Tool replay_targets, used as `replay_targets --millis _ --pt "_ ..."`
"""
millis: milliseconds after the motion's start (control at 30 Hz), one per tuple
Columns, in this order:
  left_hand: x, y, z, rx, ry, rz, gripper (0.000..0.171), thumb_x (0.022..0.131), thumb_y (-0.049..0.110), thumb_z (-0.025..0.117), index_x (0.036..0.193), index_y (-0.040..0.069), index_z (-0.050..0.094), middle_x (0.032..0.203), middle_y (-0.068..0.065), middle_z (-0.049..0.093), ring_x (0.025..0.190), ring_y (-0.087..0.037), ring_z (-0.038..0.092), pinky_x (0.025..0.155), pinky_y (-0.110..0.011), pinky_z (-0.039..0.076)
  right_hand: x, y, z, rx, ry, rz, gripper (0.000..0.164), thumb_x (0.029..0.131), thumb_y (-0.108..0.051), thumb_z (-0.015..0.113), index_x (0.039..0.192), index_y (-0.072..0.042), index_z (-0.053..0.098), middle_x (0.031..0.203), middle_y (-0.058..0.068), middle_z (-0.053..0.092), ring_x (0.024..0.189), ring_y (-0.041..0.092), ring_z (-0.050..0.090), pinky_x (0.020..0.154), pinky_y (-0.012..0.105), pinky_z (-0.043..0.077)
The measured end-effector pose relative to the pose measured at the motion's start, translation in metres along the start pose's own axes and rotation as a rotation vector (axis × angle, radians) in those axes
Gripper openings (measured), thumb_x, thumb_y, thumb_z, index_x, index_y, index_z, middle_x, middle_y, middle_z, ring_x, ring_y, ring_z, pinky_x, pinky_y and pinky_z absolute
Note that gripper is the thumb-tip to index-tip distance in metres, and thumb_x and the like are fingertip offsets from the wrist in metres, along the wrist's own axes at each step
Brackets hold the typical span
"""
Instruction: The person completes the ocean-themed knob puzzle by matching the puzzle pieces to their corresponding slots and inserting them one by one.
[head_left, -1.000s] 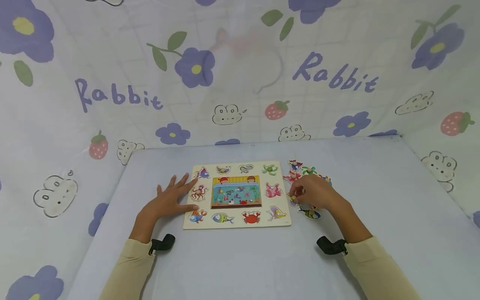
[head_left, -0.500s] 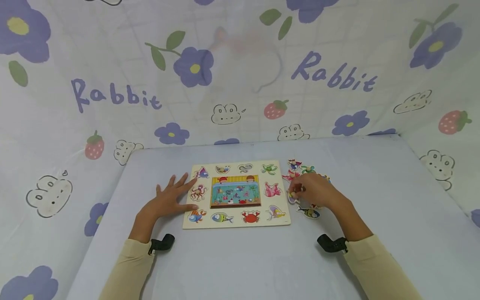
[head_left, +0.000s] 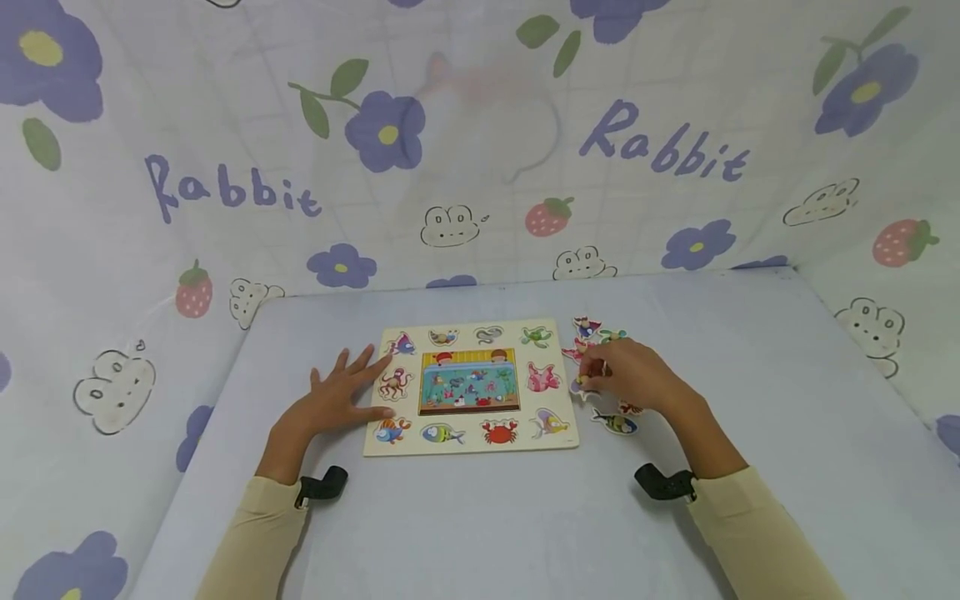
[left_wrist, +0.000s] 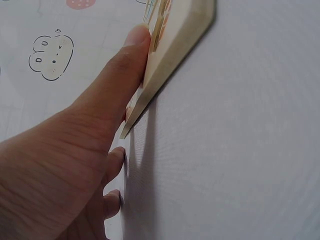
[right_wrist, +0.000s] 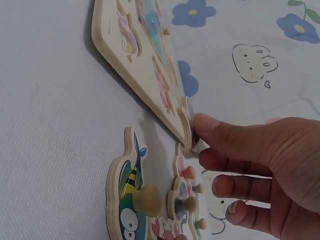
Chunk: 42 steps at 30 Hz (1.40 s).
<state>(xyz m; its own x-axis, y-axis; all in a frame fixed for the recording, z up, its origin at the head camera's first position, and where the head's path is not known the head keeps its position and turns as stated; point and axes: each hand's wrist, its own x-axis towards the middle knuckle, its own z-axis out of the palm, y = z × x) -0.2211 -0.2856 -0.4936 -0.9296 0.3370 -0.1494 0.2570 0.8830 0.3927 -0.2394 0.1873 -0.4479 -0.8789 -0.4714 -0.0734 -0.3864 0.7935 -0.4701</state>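
A pale wooden peg puzzle board [head_left: 472, 444] lies flat, printed with sea animals around an aquarium picture. My left hand [head_left: 333, 402] rests at its left edge with fingers spread; the left wrist view shows the thumb [left_wrist: 127, 62] lying along the board. Just off the right edge, my right hand [head_left: 637, 379] pinches a purple-and-yellow fish puzzle piece [head_left: 576, 385] between thumb and finger. In the right wrist view this piece [right_wrist: 186, 125] is seen edge-on, tilted by the board's corner, its knob hidden by the fingers.
Several knobbed puzzle pieces lie right of the board, including a striped yellow-and-black fish [head_left: 615, 422], a purple fish [head_left: 587, 327] and a red piece [head_left: 579, 349]; my right hand covers part of the group. A patterned curtain [head_left: 480, 167] stands behind the white table [head_left: 480, 525].
My right hand has shifted slightly up and toward the board, and the pinched fish piece has come up and tilted with it. The left hand holds its place.
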Motion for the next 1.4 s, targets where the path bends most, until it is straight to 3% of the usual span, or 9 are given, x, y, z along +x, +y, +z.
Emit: replay_targets --millis 633,933,1400 --pt "-0.002 0.003 -0.006 -0.008 -0.020 -0.001 0.097 0.086 0.062 0.073 0.162 0.022 0.027 0.169 -0.015 0.011 0.152 -0.051 -0.001 0.106 -0.083 -0.004 -0.001 -0.018 0.000 0.004 -0.042 -0.039 0.017 0.088 -0.031 0.081 0.090 -0.018 0.069 0.072 -0.006 0.058 0.070 0.014 0.052 0.062 0.029 0.044" --pt "-0.001 0.002 -0.005 -0.012 -0.016 0.001 0.096 0.086 0.063 0.072 0.162 0.023 0.028 0.169 -0.014 0.011 0.152 -0.051 -0.002 0.106 -0.083 -0.005 0.001 -0.034 0.010 -0.021 -0.117 -0.052 0.019 0.088 -0.035 0.081 0.083 -0.022 0.068 0.066 -0.006 0.054 0.065 0.012 0.050 0.058 0.028 0.041" --pt "-0.001 0.003 -0.006 -0.016 -0.021 0.006 0.097 0.086 0.061 0.073 0.162 0.021 0.028 0.169 -0.016 0.011 0.151 -0.053 -0.002 0.105 -0.083 -0.004 0.000 -0.048 0.021 -0.068 -0.151 -0.063 0.023 0.086 -0.037 0.082 0.078 -0.022 0.066 0.063 -0.008 0.055 0.063 0.010 0.050 0.062 0.031 0.040"
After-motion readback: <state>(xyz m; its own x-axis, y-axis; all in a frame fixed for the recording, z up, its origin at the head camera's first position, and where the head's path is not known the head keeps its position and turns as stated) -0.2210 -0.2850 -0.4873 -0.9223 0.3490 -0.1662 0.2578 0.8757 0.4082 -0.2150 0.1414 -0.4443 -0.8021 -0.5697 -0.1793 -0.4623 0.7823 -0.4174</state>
